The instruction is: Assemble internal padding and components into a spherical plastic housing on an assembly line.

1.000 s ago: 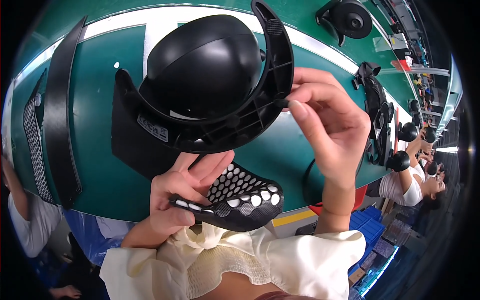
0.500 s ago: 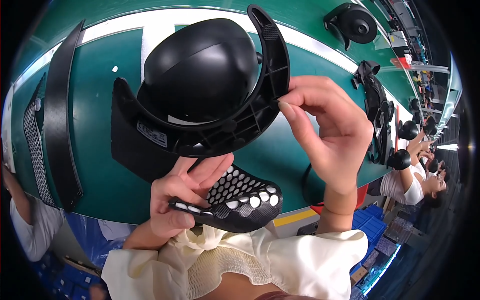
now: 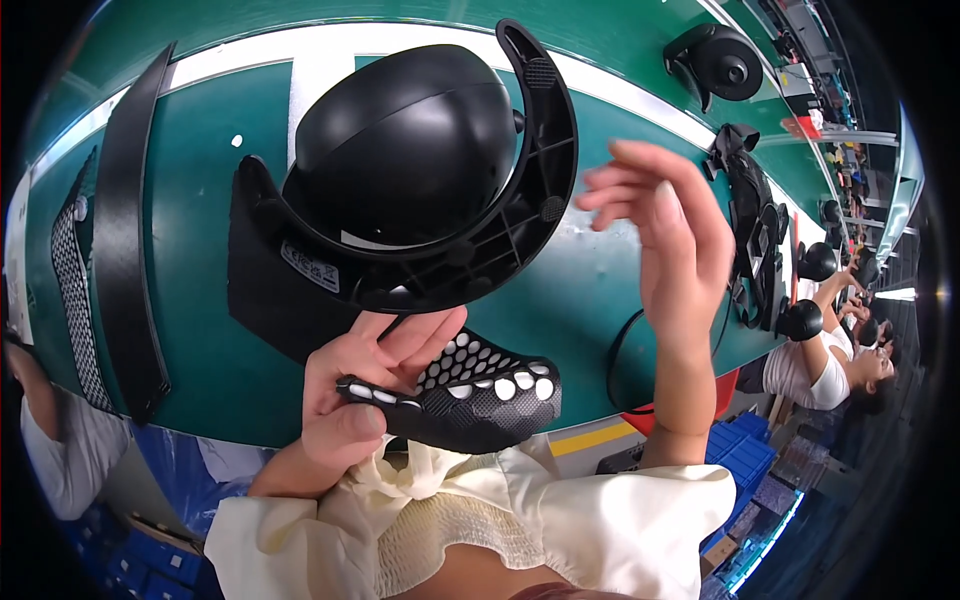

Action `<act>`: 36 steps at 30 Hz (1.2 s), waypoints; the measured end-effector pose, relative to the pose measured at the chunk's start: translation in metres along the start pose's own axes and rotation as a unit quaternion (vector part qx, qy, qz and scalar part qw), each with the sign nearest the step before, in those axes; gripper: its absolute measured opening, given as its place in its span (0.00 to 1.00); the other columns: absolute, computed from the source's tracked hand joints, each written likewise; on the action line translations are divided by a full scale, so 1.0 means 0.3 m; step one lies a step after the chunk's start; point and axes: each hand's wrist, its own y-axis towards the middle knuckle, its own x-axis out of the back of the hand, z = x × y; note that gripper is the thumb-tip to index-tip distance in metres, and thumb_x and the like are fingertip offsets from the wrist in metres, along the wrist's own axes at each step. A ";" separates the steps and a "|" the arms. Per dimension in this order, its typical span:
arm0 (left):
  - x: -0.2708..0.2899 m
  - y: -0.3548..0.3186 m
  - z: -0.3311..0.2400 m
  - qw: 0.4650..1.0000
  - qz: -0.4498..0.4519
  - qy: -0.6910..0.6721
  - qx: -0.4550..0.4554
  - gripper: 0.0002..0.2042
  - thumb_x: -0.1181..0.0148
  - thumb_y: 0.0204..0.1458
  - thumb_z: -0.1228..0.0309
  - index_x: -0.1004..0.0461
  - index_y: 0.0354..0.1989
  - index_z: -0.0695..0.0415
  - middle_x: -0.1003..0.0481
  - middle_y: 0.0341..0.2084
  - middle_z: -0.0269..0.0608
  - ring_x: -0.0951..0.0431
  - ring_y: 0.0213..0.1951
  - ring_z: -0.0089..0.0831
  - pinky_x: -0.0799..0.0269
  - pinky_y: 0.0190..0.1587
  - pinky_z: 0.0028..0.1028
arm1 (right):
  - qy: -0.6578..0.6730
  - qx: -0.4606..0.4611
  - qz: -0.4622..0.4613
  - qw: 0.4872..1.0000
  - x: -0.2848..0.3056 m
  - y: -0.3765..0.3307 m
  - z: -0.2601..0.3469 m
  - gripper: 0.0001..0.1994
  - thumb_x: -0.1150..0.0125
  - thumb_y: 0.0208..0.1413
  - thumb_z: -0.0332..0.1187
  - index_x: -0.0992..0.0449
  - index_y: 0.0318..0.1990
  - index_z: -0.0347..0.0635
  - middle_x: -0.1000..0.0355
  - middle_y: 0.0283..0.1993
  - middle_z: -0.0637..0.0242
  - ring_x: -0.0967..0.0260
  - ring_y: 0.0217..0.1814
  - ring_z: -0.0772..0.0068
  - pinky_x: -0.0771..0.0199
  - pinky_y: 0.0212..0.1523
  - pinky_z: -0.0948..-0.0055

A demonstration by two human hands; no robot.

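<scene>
My left hand point(image 3: 350, 390) is closed around a dark fabric strap point(image 3: 500, 405) studded with white dots, its thumb lying over the strap. The fingertips of that hand reach up beneath a curved black plastic frame point(image 3: 530, 215), whose ribbed inside faces up and carries a small label. Within the curve of the frame sits a glossy black rounded shell point(image 3: 410, 140). To its lower left spreads a flat black panel point(image 3: 265, 290), partly hidden by the frame. My right hand point(image 3: 665, 235) is raised right of the frame, fingers apart and nothing held.
Upright at left stand a long black strip point(image 3: 125, 250) and a white-dotted strap point(image 3: 75, 290). Another rounded black unit point(image 3: 725, 65) lies far right, with black straps point(image 3: 745, 190) nearer. A person in white point(image 3: 820, 365) sits at the right; another person's arm point(image 3: 40, 390) shows at left.
My right hand has let go of the frame's right side and drawn away to the right, its fingers opening. The frame, shell and dotted strap have barely shifted.
</scene>
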 end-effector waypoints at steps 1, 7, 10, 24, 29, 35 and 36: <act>-0.003 0.000 -0.002 1.000 -0.001 0.002 -0.002 0.09 0.45 0.45 0.72 0.36 0.29 0.65 0.50 0.57 0.50 0.52 0.58 0.58 0.65 0.58 0.54 | 0.091 -0.064 0.054 0.992 0.001 0.019 0.000 0.14 0.55 0.56 0.32 0.35 0.45 0.30 0.31 0.34 0.60 0.32 0.32 0.73 0.32 0.34 0.76; -0.010 0.016 -0.001 1.000 -0.002 0.012 -0.001 0.08 0.45 0.45 0.73 0.33 0.26 0.66 0.52 0.56 0.60 0.54 0.58 0.57 0.66 0.59 0.53 | 0.127 -0.184 0.169 0.960 -0.076 0.034 0.001 0.15 0.46 0.50 0.28 0.35 0.45 0.33 0.31 0.33 0.68 0.34 0.30 0.83 0.33 0.31 0.83; -0.013 0.019 -0.002 1.000 0.014 0.002 -0.007 0.06 0.47 0.44 0.75 0.33 0.26 0.67 0.55 0.56 0.62 0.56 0.59 0.56 0.67 0.59 0.51 | 0.217 -0.191 0.177 0.941 -0.110 -0.029 -0.011 0.18 0.46 0.48 0.22 0.39 0.48 0.31 0.32 0.37 0.66 0.32 0.36 0.79 0.31 0.38 0.80; -0.014 0.010 -0.016 0.999 0.010 0.028 0.014 0.06 0.45 0.43 0.76 0.32 0.25 0.67 0.58 0.57 0.62 0.58 0.60 0.56 0.67 0.59 0.51 | 0.138 -0.166 0.182 0.959 -0.119 -0.008 -0.002 0.14 0.42 0.43 0.19 0.33 0.40 0.29 0.30 0.36 0.64 0.34 0.36 0.83 0.32 0.39 0.83; -0.037 0.025 -0.011 0.999 -0.008 0.024 0.029 0.07 0.46 0.44 0.75 0.35 0.26 0.67 0.54 0.55 0.63 0.55 0.59 0.57 0.66 0.59 0.50 | -0.014 -0.094 0.153 0.984 -0.106 -0.025 -0.022 0.13 0.38 0.39 0.23 0.31 0.35 0.30 0.32 0.25 0.69 0.37 0.24 0.88 0.33 0.24 0.85; -0.079 -0.016 0.009 0.985 -0.048 0.165 -0.008 0.10 0.48 0.45 0.73 0.42 0.23 0.66 0.57 0.55 0.71 0.56 0.58 0.61 0.61 0.58 0.49 | -0.016 -0.012 0.154 0.988 -0.118 -0.027 -0.027 0.17 0.32 0.35 0.32 0.33 0.30 0.34 0.32 0.18 0.67 0.32 0.19 0.81 0.33 0.21 0.83; -0.079 -0.021 0.010 0.981 -0.074 0.181 -0.007 0.13 0.46 0.44 0.70 0.43 0.23 0.66 0.60 0.55 0.73 0.56 0.58 0.60 0.60 0.59 0.47 | -0.022 -0.024 0.131 0.991 -0.131 -0.029 -0.041 0.17 0.32 0.36 0.33 0.33 0.29 0.33 0.33 0.17 0.67 0.34 0.18 0.82 0.35 0.19 0.83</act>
